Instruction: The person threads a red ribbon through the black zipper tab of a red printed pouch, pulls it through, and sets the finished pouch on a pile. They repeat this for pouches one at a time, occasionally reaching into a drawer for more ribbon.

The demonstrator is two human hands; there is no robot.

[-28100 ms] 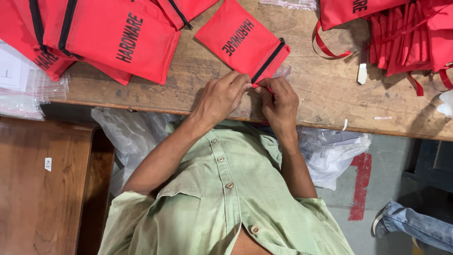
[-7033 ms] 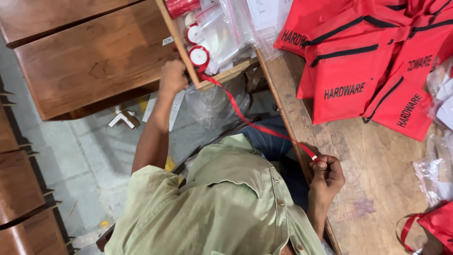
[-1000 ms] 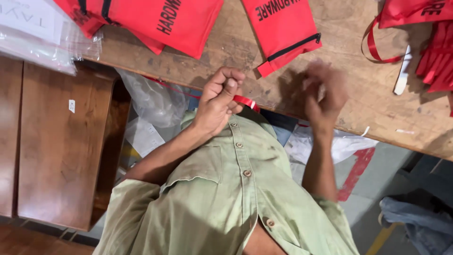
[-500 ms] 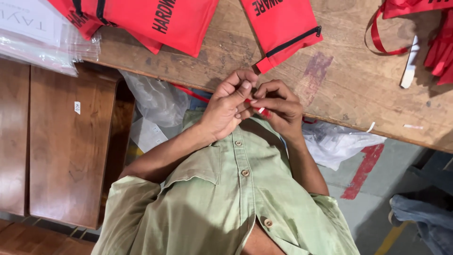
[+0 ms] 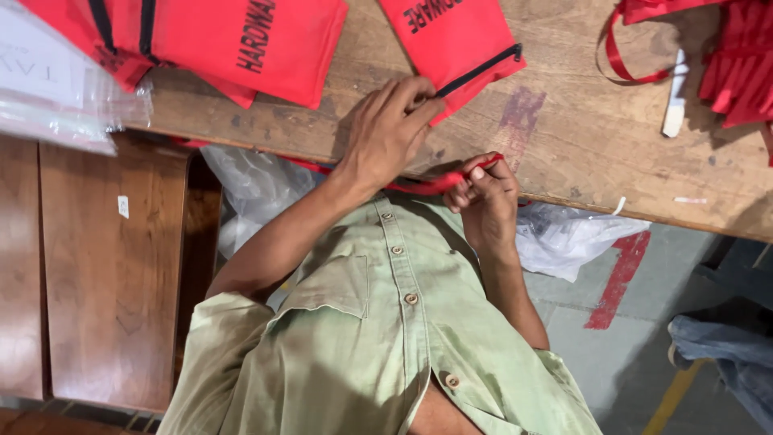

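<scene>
A thin red ribbon (image 5: 435, 184) runs along the near edge of the wooden table (image 5: 564, 153). My right hand (image 5: 485, 195) pinches the ribbon at its end, just off the table edge. My left hand (image 5: 388, 129) rests on the table with its fingertips at the corner of a red zip pouch (image 5: 452, 40), close to the black zipper. The ribbon passes under my left wrist toward the left.
More red pouches (image 5: 225, 40) lie at the back left, red straps (image 5: 725, 56) at the back right beside a white marker (image 5: 675, 103). Clear plastic bags (image 5: 56, 89) lie left over a brown wooden cabinet (image 5: 105, 274). A crumpled bag (image 5: 564, 238) hangs below the table edge.
My hands, joined at the table edge half a second ago, have parted. The left has moved up onto the table to the pouch's corner; the right stays holding the ribbon.
</scene>
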